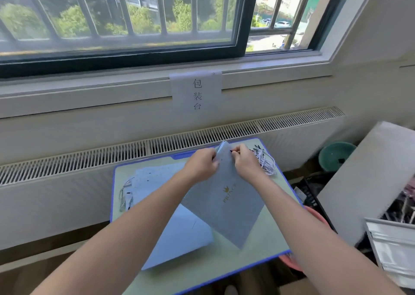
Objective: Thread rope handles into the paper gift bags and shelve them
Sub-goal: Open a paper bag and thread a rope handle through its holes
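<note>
A flat blue-grey paper gift bag (224,207) with a gold crown logo is held tilted above the small table (265,236). My left hand (203,162) grips the bag's top edge. My right hand (243,160) pinches the black tip of a rope handle (231,151) right at the bag's top edge. A bunch of white-and-black rope handles (266,161) lies at the table's far right corner. Another flat light-blue bag (179,234) lies under my left forearm, and more bags (155,178) with threaded handles (125,193) lie at the left.
The table has a blue rim and stands against a radiator grille (89,157) under a window. A paper sign (197,92) hangs on the sill. To the right are a green basin (335,155), a white board (368,178), a pink basin (314,213) and silver pouches (390,247).
</note>
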A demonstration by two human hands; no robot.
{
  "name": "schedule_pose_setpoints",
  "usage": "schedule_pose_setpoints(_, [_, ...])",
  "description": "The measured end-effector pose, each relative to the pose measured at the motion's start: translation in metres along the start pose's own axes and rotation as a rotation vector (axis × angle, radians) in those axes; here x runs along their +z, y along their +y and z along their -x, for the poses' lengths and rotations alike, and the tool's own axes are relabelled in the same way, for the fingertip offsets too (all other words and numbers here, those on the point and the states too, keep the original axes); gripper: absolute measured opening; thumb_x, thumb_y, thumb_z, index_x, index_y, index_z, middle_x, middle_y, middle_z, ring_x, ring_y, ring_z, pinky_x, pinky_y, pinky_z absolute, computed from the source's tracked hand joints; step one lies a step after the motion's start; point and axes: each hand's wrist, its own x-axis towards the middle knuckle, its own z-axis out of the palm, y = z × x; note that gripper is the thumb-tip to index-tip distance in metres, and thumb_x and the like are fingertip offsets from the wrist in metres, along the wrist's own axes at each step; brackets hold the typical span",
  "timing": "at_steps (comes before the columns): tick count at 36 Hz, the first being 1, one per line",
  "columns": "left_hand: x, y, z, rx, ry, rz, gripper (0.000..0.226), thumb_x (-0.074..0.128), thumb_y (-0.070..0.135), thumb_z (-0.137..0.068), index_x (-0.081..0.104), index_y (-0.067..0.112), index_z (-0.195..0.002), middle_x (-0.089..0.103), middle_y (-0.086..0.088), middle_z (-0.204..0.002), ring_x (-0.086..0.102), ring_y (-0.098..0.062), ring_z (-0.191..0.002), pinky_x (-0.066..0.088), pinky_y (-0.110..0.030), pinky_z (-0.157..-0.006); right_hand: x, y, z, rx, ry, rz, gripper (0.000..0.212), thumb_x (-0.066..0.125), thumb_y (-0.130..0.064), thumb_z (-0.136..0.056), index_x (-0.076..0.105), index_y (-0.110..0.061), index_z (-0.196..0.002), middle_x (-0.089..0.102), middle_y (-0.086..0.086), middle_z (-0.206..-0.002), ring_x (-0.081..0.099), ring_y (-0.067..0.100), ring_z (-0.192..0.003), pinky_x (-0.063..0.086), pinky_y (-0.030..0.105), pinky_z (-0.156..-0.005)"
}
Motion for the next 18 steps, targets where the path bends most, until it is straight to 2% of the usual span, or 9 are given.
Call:
schedule_pose_setpoints(4, [-0.002,-0.001,-0.003,-0.040,0.035,0.101,0.021,0.054,0.014,-0.092,0.052,0.003,-0.074,0.051,-0.009,-0.074,0.045,-0.023,-0.069,0.031,-0.033,-0.059,-0.004,-0.001,0.005,-0.086,0.038,0.031,0.014,0.046,-0.014,-0.100,0.057,-0.009,-0.107,0.041,0.004,-0.112,0.050,0.021,-0.094,0.038,0.029,-0.083])
schedule_pose_setpoints(6, [-0.004,-0.004,-0.005,-0.073,0.030,0.161,0.021,0.054,0.015,-0.093,0.057,0.000,-0.078,0.052,-0.010,-0.075,0.046,-0.021,-0.069,0.033,-0.031,-0.060,-0.005,0.000,0.007,-0.128,0.019,0.060,0.010,0.049,-0.013,-0.099,0.058,-0.011,-0.104,0.048,0.003,-0.106,0.051,0.020,-0.092,0.039,0.029,-0.082])
schedule_pose_setpoints(9, [-0.005,-0.006,-0.007,-0.100,0.019,0.247,0.017,0.053,0.015,-0.092,0.058,0.011,-0.076,0.052,-0.010,-0.075,0.048,-0.018,-0.068,0.037,-0.031,-0.062,-0.004,-0.002,0.013,-0.155,-0.037,0.050,0.007,0.053,-0.012,-0.097,0.060,-0.015,-0.096,0.061,0.000,-0.092,0.054,0.017,-0.084,0.037,0.025,-0.071])
schedule_pose_setpoints(13, [-0.004,-0.006,-0.005,-0.157,0.008,0.378,0.017,0.050,0.008,-0.084,0.063,-0.001,-0.077,0.054,-0.010,-0.074,0.049,-0.018,-0.066,0.039,-0.032,-0.059,-0.001,-0.009,0.016,-0.192,0.004,0.063,0.011,0.059,-0.011,-0.094,0.068,-0.009,-0.099,0.062,-0.004,-0.085,0.057,0.013,-0.083,0.035,0.017,-0.068])
schedule_pose_setpoints(16, [-0.002,-0.007,-0.003,-0.150,-0.005,0.396,0.013,0.047,0.013,-0.074,0.059,0.014,-0.073,0.051,-0.008,-0.074,0.048,-0.016,-0.066,0.038,-0.033,-0.059,0.000,-0.013,0.016,-0.164,0.015,0.044,0.013,0.059,-0.013,-0.094,0.070,-0.010,-0.101,0.065,-0.005,-0.083,0.059,0.011,-0.081,0.037,0.016,-0.066])
schedule_pose_setpoints(18, [-0.002,-0.007,-0.002,-0.151,-0.013,0.397,0.012,0.045,0.016,-0.071,0.057,0.017,-0.072,0.049,-0.007,-0.074,0.046,-0.015,-0.067,0.037,-0.033,-0.060,0.000,-0.015,0.017,-0.156,0.030,0.045,0.012,0.059,-0.013,-0.094,0.070,-0.011,-0.099,0.065,-0.005,-0.081,0.059,0.011,-0.078,0.037,0.012,-0.060])
